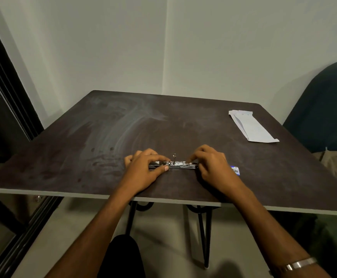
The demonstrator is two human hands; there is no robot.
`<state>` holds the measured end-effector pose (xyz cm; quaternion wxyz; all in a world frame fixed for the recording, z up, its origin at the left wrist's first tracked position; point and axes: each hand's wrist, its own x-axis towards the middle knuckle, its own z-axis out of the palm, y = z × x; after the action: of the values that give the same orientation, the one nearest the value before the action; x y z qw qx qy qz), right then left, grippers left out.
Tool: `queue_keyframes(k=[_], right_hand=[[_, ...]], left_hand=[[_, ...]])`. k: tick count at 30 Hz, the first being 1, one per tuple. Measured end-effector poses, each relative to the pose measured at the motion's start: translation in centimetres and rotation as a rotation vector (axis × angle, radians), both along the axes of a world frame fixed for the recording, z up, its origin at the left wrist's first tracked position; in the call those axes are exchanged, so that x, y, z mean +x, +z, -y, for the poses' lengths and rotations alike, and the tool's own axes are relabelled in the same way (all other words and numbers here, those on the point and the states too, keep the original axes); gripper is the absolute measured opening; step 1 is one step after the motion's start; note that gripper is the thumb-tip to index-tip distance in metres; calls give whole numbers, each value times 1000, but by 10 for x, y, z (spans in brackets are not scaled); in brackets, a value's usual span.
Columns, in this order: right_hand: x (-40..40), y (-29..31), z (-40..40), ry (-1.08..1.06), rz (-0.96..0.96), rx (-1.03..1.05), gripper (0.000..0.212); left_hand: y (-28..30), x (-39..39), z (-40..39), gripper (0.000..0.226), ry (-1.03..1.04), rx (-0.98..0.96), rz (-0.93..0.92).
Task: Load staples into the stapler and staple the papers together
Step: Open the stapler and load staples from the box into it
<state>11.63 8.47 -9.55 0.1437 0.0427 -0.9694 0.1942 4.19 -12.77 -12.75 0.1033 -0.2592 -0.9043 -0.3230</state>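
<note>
Left hand (143, 167) and right hand (209, 165) pinch opposite ends of the opened silver metal stapler (175, 165) near the dark table's (83, 157) edge; folded white papers (252, 126) lie far right

Stapler (174, 165): bright metal, shiny, catches light. Bench (123, 127): dark matt top w/ pale smeary streaks, looks dusty; edge pale, legs thin black metal. Papers (252, 126): plain white, matt, creased. Bracelet (298, 264) on right wrist: polished silver metal. Small packet (235, 169): glossy, blue & white print. Chair (324, 105): dark cloth.
</note>
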Motion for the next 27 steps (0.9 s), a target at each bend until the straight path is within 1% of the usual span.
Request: queue_keyframes(k=[2,4,8,13,21,27], right_hand=[[-5,8,-3,43,22,-5,33],[-9,16,-4,112,70,36,33],[-18,28,-2,224,205,241,35],[-28,43,-2,331,183,442,25],[-38,55,2,412,237,520,17],[-43,63,5,443,321,473,12]], left_hand=[[0,-1,0,17,-6,5,6],[0,-1,0,17,-11,9,8],[-2,-1,1,16,-10,7,5],[-2,-2,1,17,-12,5,-4],[-3,-2,1,17,-13,-6,-6],[-2,-2,2,18,-17,-9,-5]])
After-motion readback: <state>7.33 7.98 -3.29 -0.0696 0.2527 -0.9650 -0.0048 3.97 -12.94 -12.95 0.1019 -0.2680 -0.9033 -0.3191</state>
